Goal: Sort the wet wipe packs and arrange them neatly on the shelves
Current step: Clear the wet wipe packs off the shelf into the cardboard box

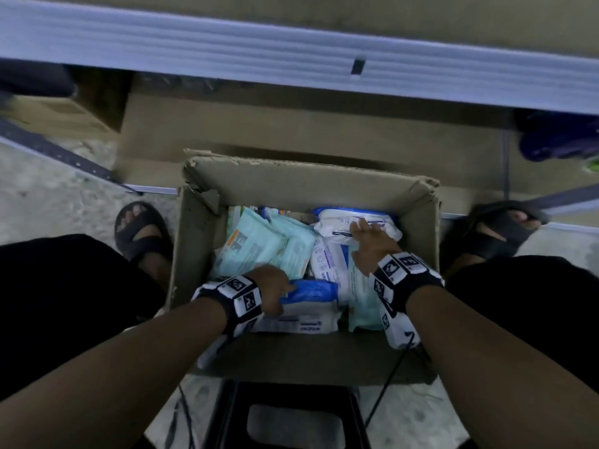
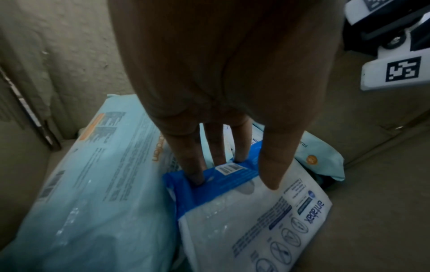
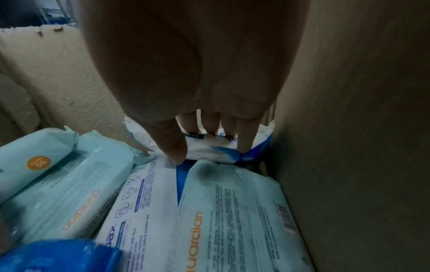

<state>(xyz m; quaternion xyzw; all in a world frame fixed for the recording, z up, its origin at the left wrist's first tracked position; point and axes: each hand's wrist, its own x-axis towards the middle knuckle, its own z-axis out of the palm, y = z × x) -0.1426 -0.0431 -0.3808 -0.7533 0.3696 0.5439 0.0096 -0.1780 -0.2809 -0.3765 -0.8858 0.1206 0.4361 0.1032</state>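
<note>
A: Where are the packs kept?
B: Inside the cardboard box [image 1: 201, 241], frame centre.
A: And each grip?
B: A white-and-blue pack [image 1: 304, 311] is pinched by the left hand [image 1: 274, 286]; another white pack [image 1: 356, 226] is clasped by the right hand [image 1: 372, 246].

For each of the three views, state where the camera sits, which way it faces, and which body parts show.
Head: worn on the head, looks down into the cardboard box; both forearms, left hand, right hand and sandalled feet show.
Left wrist: looks along the left hand at the white-and-blue pack it grips.
Right wrist: looks along the right hand at the far white pack.
Head and left wrist share the white-and-blue pack.
</note>
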